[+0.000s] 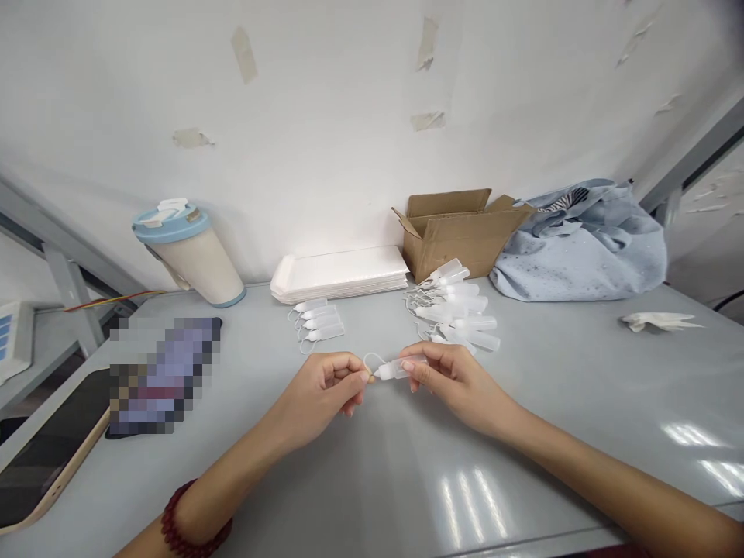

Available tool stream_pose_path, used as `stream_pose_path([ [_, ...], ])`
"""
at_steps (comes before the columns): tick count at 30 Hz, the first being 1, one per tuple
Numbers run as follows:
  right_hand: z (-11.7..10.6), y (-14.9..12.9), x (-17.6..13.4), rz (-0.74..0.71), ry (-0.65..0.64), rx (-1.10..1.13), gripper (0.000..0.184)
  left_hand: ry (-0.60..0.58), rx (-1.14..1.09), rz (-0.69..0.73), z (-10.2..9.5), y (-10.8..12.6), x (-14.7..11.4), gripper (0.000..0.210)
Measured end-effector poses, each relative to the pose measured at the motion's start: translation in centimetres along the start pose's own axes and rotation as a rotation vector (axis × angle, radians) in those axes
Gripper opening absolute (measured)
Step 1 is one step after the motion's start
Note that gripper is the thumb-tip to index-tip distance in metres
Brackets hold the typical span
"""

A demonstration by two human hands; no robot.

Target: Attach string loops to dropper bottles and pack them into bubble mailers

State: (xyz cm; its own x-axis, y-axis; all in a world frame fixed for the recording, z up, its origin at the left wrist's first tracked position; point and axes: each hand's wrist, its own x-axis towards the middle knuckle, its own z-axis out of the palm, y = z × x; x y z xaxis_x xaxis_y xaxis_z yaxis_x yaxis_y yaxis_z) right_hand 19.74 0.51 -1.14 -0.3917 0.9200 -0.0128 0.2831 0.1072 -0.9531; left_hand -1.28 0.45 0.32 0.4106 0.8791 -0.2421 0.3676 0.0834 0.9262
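A small translucent squeeze bottle [395,370] with a white nozzle and a thin looped strap lies level between my hands. My right hand [450,380] grips its body between thumb and fingers. At the nozzle end, my left hand [328,387] pinches the small tip cap, mostly hidden by the fingertips. Beyond my left hand, several like bottles [322,319] lie in a neat column. A looser pile of the same bottles [456,306] sits past my right hand, their straps spread to the left.
White padded envelopes [342,271] are stacked against the wall beside an open cardboard box [459,240]. A light-blue cloth bag [581,248] and crumpled tissue [656,321] are at right. On the left stand a tumbler [194,256] and, nearer, a phone [52,442] beside a blurred-out object [166,380].
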Motion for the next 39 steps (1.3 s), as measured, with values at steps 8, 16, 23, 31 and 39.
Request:
stream_pose_path([
  [8, 0.3, 0.4, -0.2, -0.175, 0.08, -0.196, 0.025, -0.012, -0.012, 0.025, -0.1, -0.3, 0.3, 0.025],
  [16, 0.4, 0.0, -0.5, -0.283, 0.186, -0.241, 0.022, 0.009, -0.061, 0.075, -1.2, -0.3, 0.5, 0.027],
  [23, -0.1, -0.3, -0.2, -0.102, 0.159, -0.105, 0.025, 0.016, -0.062, 0.05, -1.0, -0.4, 0.4, 0.024],
  [31, 0.2, 0.1, 0.0, -0.047, 0.072, -0.041, 0.025, -0.002, 0.031, 0.092, -0.4, 0.0, 0.2, 0.026],
  [39, 0.4, 0.5, -0.3, -0.195, 0.051, -0.267, 0.026, -0.038, 0.069, 0.078, -0.5, 0.0, 0.0, 0.025],
])
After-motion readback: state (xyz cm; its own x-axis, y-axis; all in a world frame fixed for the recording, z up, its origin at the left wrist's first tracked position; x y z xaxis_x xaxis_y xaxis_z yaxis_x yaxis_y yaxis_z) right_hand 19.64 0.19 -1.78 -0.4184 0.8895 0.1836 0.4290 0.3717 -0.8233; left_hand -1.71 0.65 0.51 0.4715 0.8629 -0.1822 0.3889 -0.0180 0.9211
